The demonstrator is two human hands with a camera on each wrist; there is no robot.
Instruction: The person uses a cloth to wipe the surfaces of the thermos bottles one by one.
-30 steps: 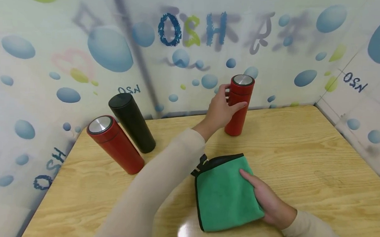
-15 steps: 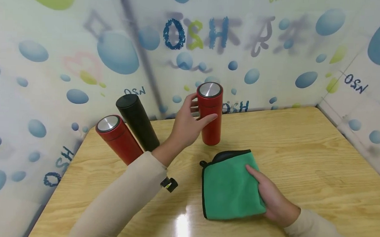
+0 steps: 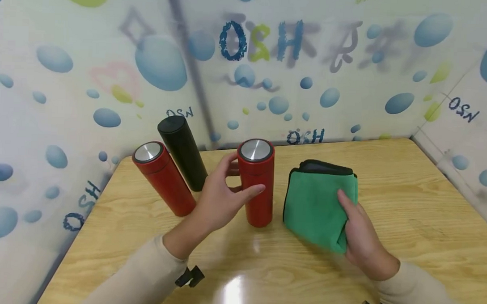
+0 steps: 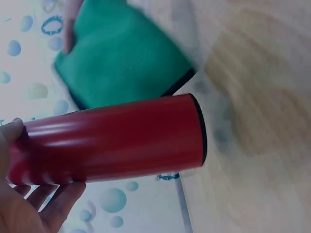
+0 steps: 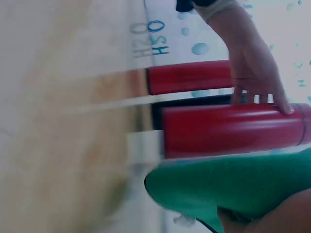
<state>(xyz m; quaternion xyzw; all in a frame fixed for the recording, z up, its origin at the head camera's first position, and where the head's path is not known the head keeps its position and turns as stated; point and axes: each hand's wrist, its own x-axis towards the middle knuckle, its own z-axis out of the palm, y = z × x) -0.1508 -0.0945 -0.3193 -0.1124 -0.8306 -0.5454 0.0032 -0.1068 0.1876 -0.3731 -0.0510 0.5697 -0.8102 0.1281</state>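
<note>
Upright in the middle of the head view is a red thermos bottle (image 3: 260, 193) with a silver lid top. My left hand (image 3: 215, 198) grips its upper part, thumb across the front and fingers behind. In the left wrist view the bottle's black-rimmed base (image 4: 203, 131) shows over the tabletop. To the right, my right hand (image 3: 363, 241) holds a green cloth pouch (image 3: 320, 204) with black edging, thumb on its front face. The pouch's dark opening faces up, and its lower edge hangs over the table. Fingers behind the pouch are hidden.
A second red thermos bottle (image 3: 166, 180) and a black bottle (image 3: 183, 152) stand at the left of the wooden table (image 3: 406, 211). Behind the table's back edge rises a wall (image 3: 352, 48) covered with printed blue drops and lettering.
My left hand has brought the red thermos bottle left and nearer from the back of the table. My right hand has raised the green pouch and turned its opening up, moving slightly right.
</note>
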